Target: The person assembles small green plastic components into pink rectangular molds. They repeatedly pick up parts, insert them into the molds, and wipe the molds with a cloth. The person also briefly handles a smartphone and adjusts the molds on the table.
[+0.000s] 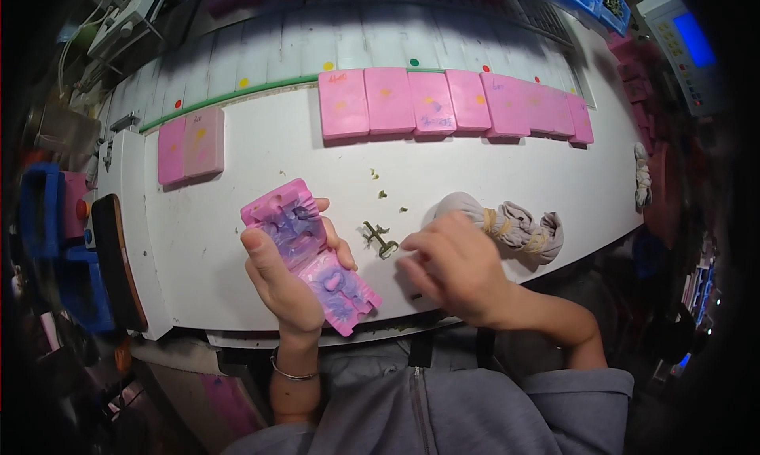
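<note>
My left hand (281, 285) holds a pink rubber mold (285, 225) opened out. Its inner faces show purple-blue stained hollows, and its lower half (340, 293) hangs down by my palm. On the white table beside the mold lies a small dark green branched piece (380, 240), probably a wax casting. Just right of that piece is my right hand (455, 265), fingers bent and somewhat apart, slightly blurred; I see nothing in them. Behind it rests a grey cloth bundle (518, 225) tied with tan bands.
Several pink mold blocks (388, 99) stand in a row along the table's back, with two more blocks (190, 146) at the left. Small green crumbs (382, 194) dot the white table (214, 257). A machine with a blue screen (693, 39) is at the far right.
</note>
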Action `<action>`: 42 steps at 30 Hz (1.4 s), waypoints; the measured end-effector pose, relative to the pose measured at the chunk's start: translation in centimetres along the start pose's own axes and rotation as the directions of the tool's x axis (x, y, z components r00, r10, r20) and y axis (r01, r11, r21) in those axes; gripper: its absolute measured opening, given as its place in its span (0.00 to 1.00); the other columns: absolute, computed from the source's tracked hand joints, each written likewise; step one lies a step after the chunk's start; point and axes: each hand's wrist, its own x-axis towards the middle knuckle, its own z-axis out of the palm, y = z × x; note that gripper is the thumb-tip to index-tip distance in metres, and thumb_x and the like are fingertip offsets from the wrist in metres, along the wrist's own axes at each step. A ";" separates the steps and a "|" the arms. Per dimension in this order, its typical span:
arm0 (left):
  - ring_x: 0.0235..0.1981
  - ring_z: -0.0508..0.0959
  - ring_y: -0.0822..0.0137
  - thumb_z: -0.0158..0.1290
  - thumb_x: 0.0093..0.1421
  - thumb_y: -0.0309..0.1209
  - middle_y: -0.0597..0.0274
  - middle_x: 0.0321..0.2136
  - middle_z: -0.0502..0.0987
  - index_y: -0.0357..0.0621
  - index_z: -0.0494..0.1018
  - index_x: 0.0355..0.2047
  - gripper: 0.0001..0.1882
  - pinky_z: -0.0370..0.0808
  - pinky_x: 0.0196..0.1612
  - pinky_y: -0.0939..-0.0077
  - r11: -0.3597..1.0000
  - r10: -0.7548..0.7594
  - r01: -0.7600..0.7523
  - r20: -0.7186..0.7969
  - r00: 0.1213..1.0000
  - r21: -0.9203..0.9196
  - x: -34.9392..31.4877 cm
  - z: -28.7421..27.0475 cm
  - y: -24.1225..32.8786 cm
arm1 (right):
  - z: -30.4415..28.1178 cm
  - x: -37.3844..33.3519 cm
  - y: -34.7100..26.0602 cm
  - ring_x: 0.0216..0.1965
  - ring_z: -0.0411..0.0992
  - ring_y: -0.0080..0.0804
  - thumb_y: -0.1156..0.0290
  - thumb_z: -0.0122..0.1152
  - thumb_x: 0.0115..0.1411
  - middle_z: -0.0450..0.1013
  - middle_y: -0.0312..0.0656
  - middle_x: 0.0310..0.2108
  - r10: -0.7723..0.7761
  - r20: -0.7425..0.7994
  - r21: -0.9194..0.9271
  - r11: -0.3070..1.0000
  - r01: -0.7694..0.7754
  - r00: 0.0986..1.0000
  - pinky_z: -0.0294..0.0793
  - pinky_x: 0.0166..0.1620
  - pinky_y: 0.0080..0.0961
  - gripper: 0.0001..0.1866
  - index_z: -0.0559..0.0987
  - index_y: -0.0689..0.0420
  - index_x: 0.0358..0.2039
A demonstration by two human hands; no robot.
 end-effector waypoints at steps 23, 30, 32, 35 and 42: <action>0.16 0.71 0.69 0.36 0.63 0.54 0.54 0.20 0.69 0.33 0.60 0.44 0.31 0.71 0.19 0.78 0.995 -0.036 -0.012 0.484 0.874 0.094 -2.5 2.6 1.1 | -3.5 1.4 0.8 0.45 0.66 0.50 0.71 0.51 0.58 0.67 0.55 0.45 0.267 0.064 0.309 0.911 -0.274 0.961 0.65 0.48 0.37 0.20 0.67 0.65 0.50; 0.16 0.70 0.73 0.36 0.65 0.47 0.60 0.20 0.70 0.33 0.63 0.44 0.25 0.69 0.21 0.81 0.974 0.011 -0.112 0.454 0.891 0.196 -2.1 2.8 -0.4 | -6.1 -2.2 1.0 0.44 0.65 0.48 0.88 0.52 0.43 0.63 0.52 0.53 0.214 0.217 -0.079 0.976 -0.201 0.952 0.66 0.49 0.33 0.37 0.62 0.63 0.58; 0.18 0.70 0.77 0.38 0.65 0.45 0.63 0.20 0.71 0.35 0.66 0.44 0.23 0.68 0.22 0.83 0.978 0.012 -0.095 0.402 0.916 0.188 -2.4 3.1 -0.6 | -7.0 -1.3 -0.4 0.42 0.66 0.47 0.90 0.51 0.39 0.63 0.52 0.54 0.147 0.063 -0.014 0.989 -0.146 0.987 0.67 0.47 0.32 0.38 0.64 0.62 0.57; 0.17 0.70 0.77 0.37 0.66 0.45 0.64 0.19 0.71 0.36 0.66 0.45 0.23 0.68 0.22 0.83 0.943 0.069 -0.192 0.402 0.913 0.273 -2.5 4.3 -0.3 | -6.7 -1.0 -2.2 0.43 0.69 0.44 0.94 0.48 0.38 0.64 0.51 0.55 0.116 0.114 -0.024 0.993 -0.114 0.987 0.70 0.46 0.30 0.39 0.67 0.60 0.56; 0.17 0.71 0.76 0.36 0.66 0.42 0.64 0.17 0.71 0.40 0.64 0.48 0.20 0.69 0.22 0.82 0.939 0.026 -0.159 0.399 0.916 0.304 -2.6 4.0 -1.0 | -7.5 -1.2 -1.0 0.39 0.70 0.43 0.93 0.48 0.42 0.66 0.52 0.53 0.213 0.075 0.179 0.958 -0.223 0.974 0.71 0.43 0.28 0.33 0.70 0.61 0.53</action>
